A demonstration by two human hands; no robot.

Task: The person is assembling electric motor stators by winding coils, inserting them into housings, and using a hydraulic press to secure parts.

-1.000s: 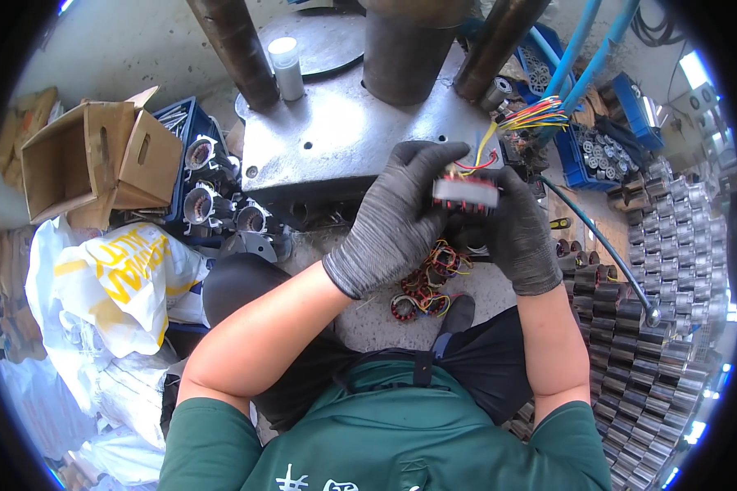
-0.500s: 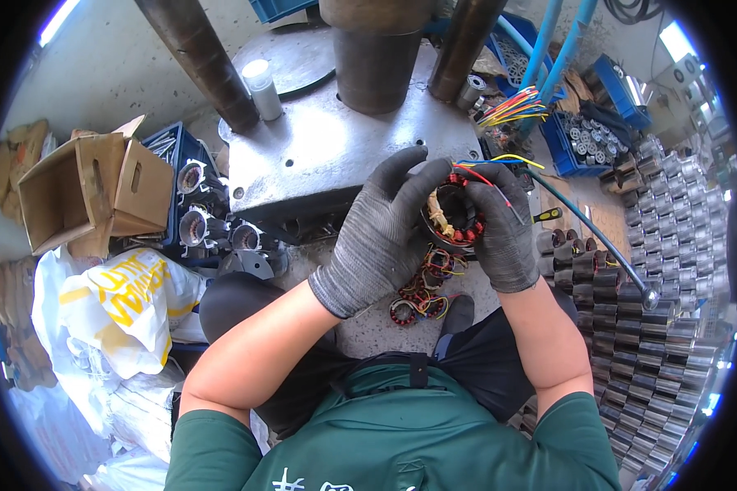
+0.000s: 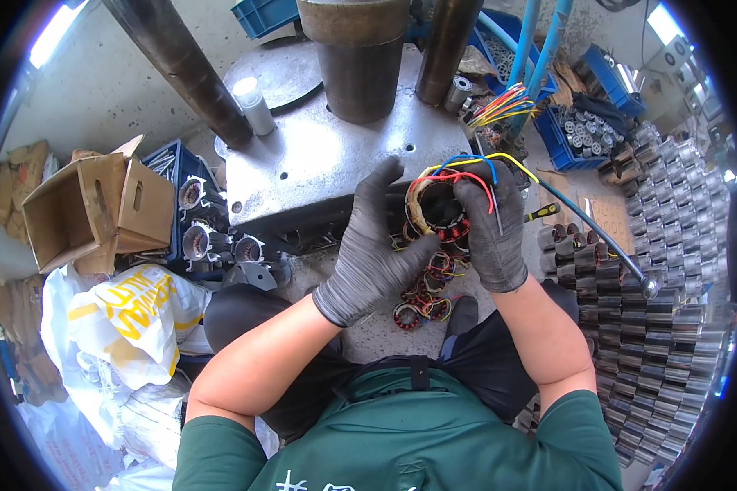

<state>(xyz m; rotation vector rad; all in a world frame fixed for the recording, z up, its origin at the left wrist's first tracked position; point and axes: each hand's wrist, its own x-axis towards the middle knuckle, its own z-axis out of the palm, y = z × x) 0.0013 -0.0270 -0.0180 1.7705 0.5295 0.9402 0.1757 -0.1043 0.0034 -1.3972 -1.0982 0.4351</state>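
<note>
At 10 o'clock from the wound ring, the broad metal press bed (image 3: 295, 164) is filling the space before the person, and the ring is staying clear of it in the air, over the bed's near edge. At 8 o'clock, the gloved left hand (image 3: 367, 263) is opening wide: its fingers are pointing upward, apart from the ring, and its thumb is reaching to the lower rim. Whether the thumb is really touching, I cannot tell; this hand is not gripping anything. At 4 o'clock, the gloved right hand (image 3: 498, 244) is closing around the ring's right side and is carrying it; the fingers behind are hiding from view.

At 6 o'clock, a small pile of similar rings (image 3: 424, 293) is lying on the floor. The wound ring (image 3: 418, 206) itself is sitting between the two hands, its round opening facing up toward the person. At 3 o'clock, beyond the right hand, a yellow-and-black tool handle (image 3: 543, 212) is showing. The thinnest things, the red, blue and yellow leads (image 3: 517, 164), are curving from 12 o'clock over the right hand.

In my judgement, good handling is asking for a hold on the firm outer wall, with no pressing on the red windings, and for leads hanging free, not pinching under the fingers.
</note>
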